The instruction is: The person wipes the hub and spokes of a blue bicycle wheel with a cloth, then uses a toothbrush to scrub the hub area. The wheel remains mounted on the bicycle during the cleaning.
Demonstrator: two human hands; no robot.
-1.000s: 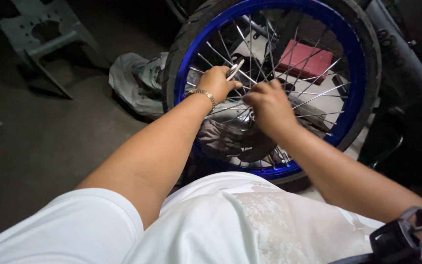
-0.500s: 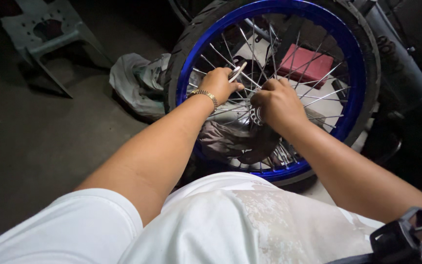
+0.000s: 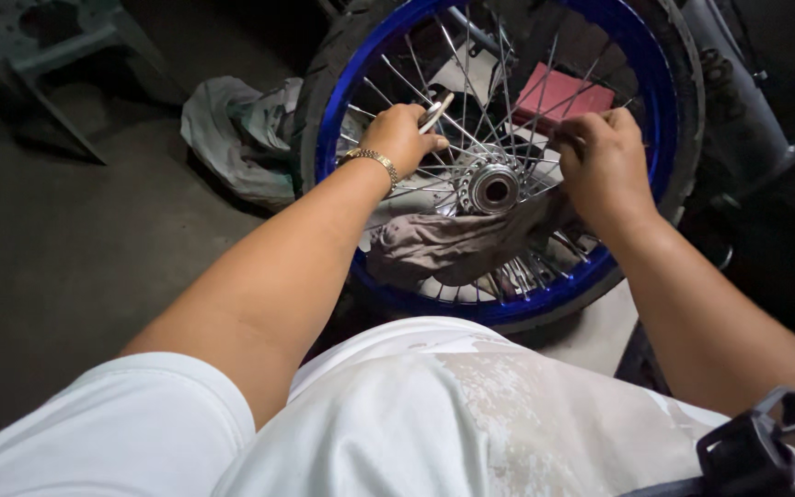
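Two hands inside spoked wheel (image 3: 657, 110), blue rim, upright on floor. Left hand (image 3: 401, 136) grip clenched on small metal tool (image 3: 435, 112). Right hand (image 3: 604, 164) pinches spoke (image 3: 570, 132) near hub (image 3: 492, 188). Best: hold wheel steady, turn slow.

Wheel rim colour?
Glossy blue rim, inside a black tyre; head view shows it best.

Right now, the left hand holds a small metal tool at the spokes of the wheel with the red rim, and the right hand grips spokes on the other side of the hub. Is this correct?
Not quite: the head view shows that the rim is blue, not red. The rest stands: the left hand holds a small metal tool at the spokes, and the right hand grips spokes on the other side of the hub.
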